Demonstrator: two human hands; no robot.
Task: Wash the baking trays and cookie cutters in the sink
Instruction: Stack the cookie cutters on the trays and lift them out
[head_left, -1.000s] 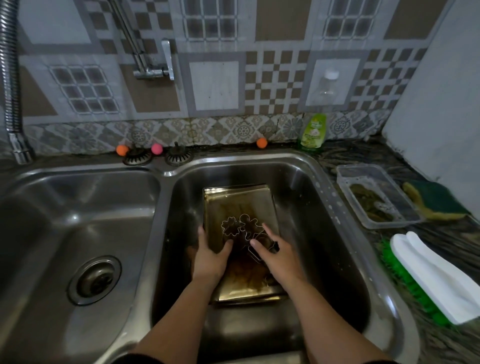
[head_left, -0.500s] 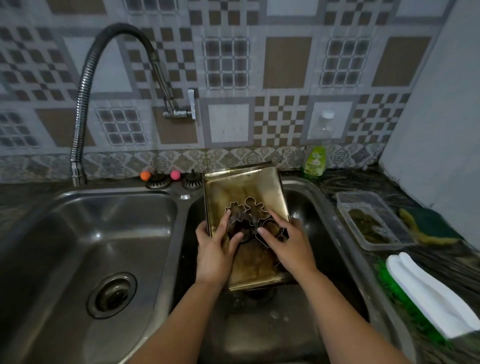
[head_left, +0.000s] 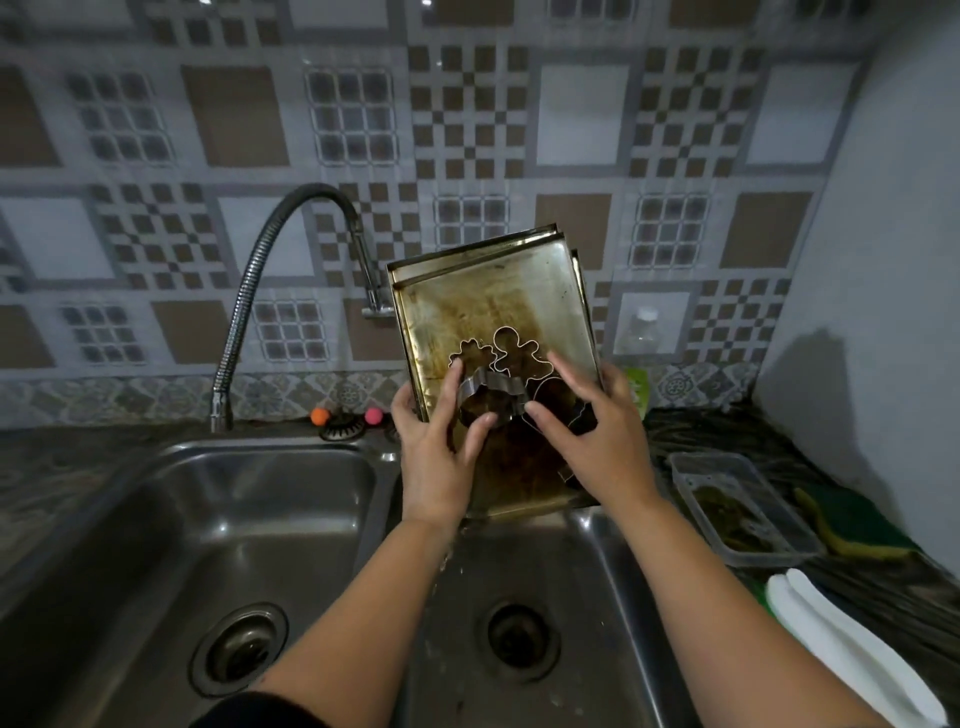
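Your left hand (head_left: 439, 457) and right hand (head_left: 597, 441) grip stacked baking trays (head_left: 493, 301), fingers pinning cookie cutters (head_left: 498, 379) against them.

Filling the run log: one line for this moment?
stage: trays lifted | hands: left, right grip baking trays, pin cookie cutters | over: sink | faucet: off
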